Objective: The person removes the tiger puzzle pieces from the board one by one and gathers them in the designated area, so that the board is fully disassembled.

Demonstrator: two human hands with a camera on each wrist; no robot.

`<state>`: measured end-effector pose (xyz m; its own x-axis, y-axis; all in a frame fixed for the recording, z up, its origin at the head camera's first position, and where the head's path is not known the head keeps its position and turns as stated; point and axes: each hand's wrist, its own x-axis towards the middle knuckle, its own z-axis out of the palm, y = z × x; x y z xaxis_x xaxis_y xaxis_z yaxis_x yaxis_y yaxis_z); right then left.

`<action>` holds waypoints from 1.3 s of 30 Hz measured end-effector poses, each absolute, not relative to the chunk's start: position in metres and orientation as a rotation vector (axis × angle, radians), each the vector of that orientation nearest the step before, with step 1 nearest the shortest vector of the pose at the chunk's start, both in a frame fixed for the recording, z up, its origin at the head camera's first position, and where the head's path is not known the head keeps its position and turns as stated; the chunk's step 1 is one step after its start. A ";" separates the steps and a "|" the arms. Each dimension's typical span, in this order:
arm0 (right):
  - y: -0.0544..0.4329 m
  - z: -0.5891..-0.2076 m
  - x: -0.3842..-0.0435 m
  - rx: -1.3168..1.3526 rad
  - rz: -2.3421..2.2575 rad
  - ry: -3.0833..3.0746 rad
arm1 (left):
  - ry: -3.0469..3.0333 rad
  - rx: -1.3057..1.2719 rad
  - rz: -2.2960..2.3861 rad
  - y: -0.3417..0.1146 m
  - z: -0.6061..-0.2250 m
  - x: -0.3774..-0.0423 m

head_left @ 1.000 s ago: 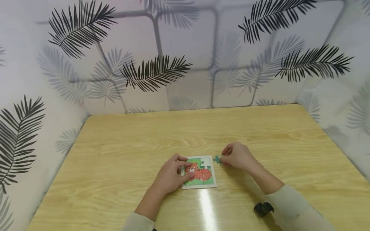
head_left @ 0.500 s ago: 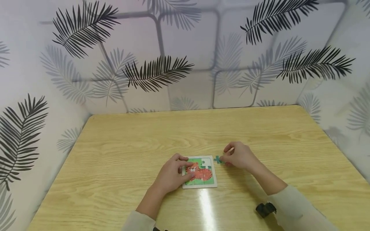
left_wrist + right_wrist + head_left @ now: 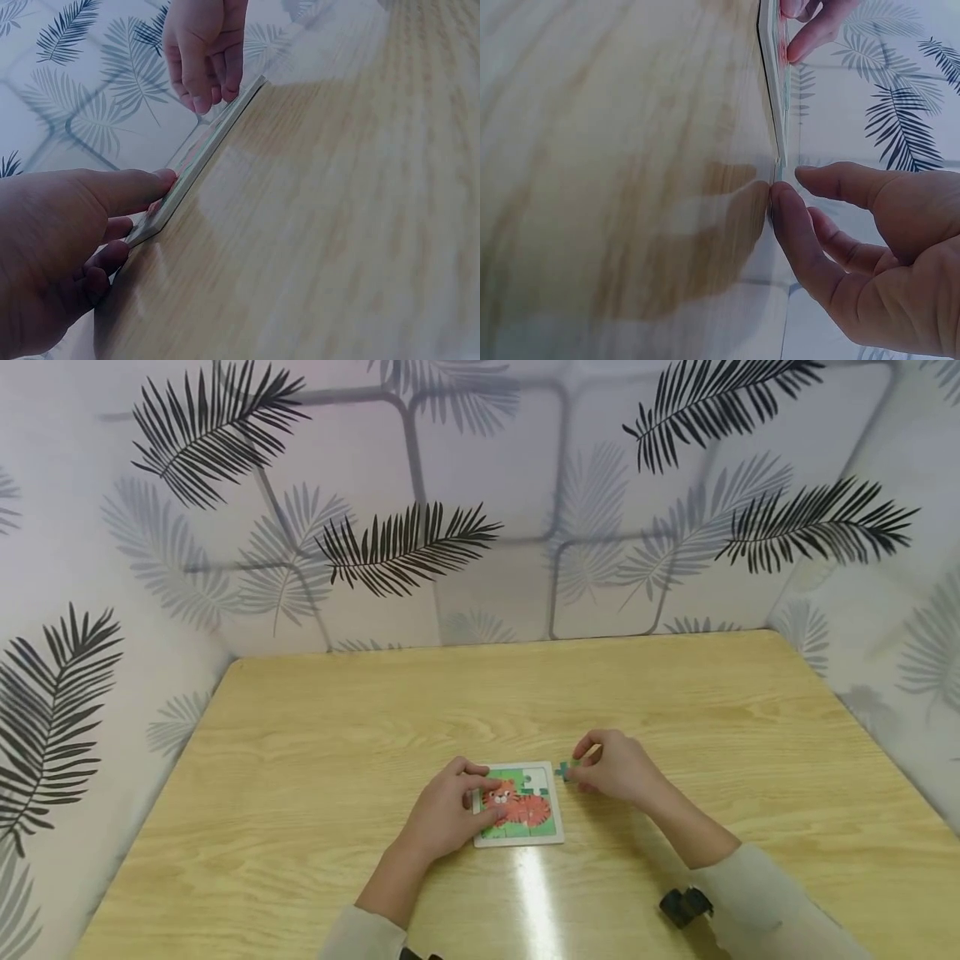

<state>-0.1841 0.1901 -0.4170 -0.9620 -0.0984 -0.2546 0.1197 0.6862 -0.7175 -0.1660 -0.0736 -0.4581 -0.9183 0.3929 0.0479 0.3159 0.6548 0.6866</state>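
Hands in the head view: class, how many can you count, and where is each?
2. The left hand holds the left side of the tiger puzzle; the right hand is at a green puzzle piece just beyond its right edge.

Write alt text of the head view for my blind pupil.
A left hand rests on a framed tabletop jigsaw of an orange striped animal; the right hand holds a teal piece beside it. The jigsaw's upper right has a white gap.
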 end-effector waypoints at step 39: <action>0.173 -0.418 -0.176 -0.131 -1.099 2.628 | 2.751 0.587 1.154 -0.074 -0.457 -0.167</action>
<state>-0.1755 0.1733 -0.4176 -0.9542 -0.1931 -0.2287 0.0272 0.7049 -0.7088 -0.1674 -0.0740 -0.4567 -0.9207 0.3865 0.0549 0.3100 0.6384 0.7046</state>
